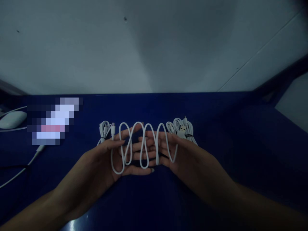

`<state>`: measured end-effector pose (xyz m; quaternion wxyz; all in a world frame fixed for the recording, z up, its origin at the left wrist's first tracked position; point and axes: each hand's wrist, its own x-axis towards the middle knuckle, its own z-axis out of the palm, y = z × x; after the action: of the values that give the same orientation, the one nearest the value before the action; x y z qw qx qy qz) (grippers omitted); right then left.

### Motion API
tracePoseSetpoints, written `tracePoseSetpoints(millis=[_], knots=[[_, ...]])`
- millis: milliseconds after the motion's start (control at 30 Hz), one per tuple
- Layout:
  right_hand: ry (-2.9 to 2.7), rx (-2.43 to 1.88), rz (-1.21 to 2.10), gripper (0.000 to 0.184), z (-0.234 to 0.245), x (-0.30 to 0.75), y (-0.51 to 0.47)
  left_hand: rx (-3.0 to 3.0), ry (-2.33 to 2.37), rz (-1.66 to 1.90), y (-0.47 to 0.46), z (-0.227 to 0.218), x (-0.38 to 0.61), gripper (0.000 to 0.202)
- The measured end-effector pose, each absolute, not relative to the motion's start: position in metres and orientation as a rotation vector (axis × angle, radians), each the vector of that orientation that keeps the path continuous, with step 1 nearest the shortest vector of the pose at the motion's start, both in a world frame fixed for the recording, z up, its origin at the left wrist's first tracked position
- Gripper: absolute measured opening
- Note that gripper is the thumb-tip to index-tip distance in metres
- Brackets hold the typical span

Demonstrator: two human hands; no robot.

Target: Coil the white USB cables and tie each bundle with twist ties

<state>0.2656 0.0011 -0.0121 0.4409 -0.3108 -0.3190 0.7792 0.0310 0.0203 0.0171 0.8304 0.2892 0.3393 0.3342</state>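
A white USB charging cable [144, 144] lies in loose zigzag loops across both upturned palms. My left hand [108, 157] supports its left part, with the thumb over the loops and the fingers stretched beneath. A small connector [113, 130] stands up at that end. My right hand [185, 157] holds the right part, its fingers under the loops and overlapping the left fingers. By the right thumb shows a USB plug [182, 131]; whether it belongs to the held cable I cannot tell. Behind the hands lie coiled white cables, one bundle [104, 130] at left and more [190, 130] at right, with dark ties.
The blue tabletop [134, 107] meets a pale wall [96, 48] at the back. On the left are a white mouse-like object [13, 119], a blurred-out bright device [57, 120] and a white cord [18, 175] running from it to the left edge.
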Motion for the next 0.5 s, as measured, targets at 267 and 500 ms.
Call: tracePoseSetpoints(millis=[267, 500], knots=[[-0.799, -0.735, 1.952, 0.052, -0.015, 0.268, 0.002, 0.560, 0.765, 0.704, 0.024, 0.010, 0.027, 0.036], [-0.767, -0.743, 1.947, 0.052, -0.017, 0.267, 0.002, 0.532, 0.735, 0.690, 0.024, 0.003, 0.023, 0.039]])
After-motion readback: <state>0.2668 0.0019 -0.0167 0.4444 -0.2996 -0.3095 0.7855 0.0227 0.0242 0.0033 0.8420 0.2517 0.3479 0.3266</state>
